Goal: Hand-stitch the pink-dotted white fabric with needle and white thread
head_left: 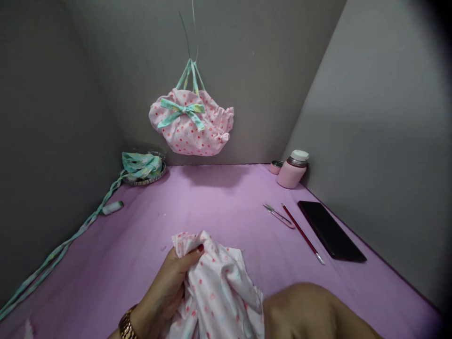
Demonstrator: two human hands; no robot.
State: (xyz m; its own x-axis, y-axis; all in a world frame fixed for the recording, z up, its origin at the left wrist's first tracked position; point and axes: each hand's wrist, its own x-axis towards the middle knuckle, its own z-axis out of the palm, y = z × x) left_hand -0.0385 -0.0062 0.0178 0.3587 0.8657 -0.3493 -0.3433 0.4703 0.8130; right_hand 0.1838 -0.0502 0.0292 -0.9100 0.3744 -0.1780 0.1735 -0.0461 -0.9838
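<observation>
Purple cloth-covered table (229, 202) w/ grey walls; pink spotted white fabric piece (217, 287) bunched at near edge, left hand (165, 287) clenched on its top fold, right hand (314, 310) beside it, grip can't tell. Small snips (278, 215), red pencil (302, 233), black phone (330, 230) to the right

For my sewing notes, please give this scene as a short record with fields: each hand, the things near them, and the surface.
left hand: grips bunched pink dotted white cloth, thumb on top
right hand: close to camera, blurred, beside the cloth; grip unclear
surface: purple cloth-covered table
right side: small thread snips, thin red tool, black phone, pink bottle
back: hanging pink dotted fabric bag
left side: teal ribbon
</observation>
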